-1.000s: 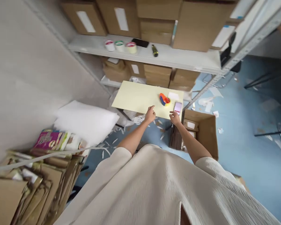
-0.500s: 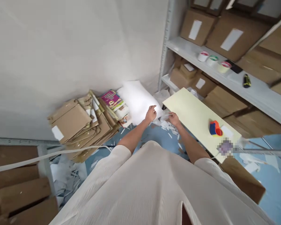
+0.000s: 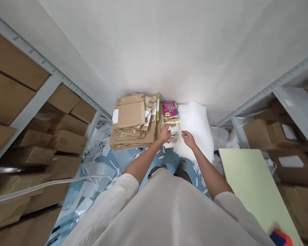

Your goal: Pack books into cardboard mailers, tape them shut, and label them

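Observation:
My left hand (image 3: pixel 164 133) reaches forward, fingers loosely curled, over the right edge of a pile of flattened cardboard boxes (image 3: pixel 132 121) leaning at the wall. My right hand (image 3: pixel 188 138) is stretched out beside it with fingers apart, above a white stack of foam sheets (image 3: pixel 197 130). Between the two piles lies a pink printed packet (image 3: pixel 169 111), just beyond my left hand. Neither hand holds anything that I can see.
A pale yellow table (image 3: pixel 251 186) stands at the right, with a red and blue tape dispenser (image 3: pixel 279 237) at its near end. Metal shelves with brown cartons (image 3: pixel 20 112) flank both sides. Paper scraps (image 3: pixel 97 164) litter the blue floor. A white strap (image 3: pixel 41 187) crosses the left.
I have turned left, away from the table toward the wall. Both hands left the table edge and now hover over the cardboard pile and the foam sheets.

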Available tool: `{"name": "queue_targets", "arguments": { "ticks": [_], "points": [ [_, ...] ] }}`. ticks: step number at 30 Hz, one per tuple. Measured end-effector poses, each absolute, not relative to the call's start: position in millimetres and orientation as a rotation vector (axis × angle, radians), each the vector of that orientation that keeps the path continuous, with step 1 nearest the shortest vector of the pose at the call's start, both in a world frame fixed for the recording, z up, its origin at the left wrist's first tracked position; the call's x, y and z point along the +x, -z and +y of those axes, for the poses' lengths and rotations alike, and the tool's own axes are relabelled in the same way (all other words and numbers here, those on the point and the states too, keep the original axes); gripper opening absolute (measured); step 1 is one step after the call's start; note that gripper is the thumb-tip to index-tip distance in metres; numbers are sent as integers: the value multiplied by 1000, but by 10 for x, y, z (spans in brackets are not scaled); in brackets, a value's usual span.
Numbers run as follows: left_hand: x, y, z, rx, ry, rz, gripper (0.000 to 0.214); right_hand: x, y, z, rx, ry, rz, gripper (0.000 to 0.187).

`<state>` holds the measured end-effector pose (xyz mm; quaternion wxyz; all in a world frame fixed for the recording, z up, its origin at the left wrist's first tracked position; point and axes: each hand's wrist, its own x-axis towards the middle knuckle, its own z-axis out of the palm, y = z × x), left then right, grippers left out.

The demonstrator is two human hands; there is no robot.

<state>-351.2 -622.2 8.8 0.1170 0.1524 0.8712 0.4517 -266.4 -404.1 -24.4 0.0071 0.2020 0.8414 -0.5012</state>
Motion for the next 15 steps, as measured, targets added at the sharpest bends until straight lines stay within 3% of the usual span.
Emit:
{"name": "queue_targets", "arguments": {
  "ticks": [7, 15],
  "points": [
    [-3708, 31, -6476, 166, -1291, 2716, 58, -3509, 538, -4088, 285, 1499, 2571, 33],
    [-3957, 281, -5951, -24, -1305, 2653, 56, -4295, 800, -3727, 275, 1465, 2551, 50]
  ]
}}
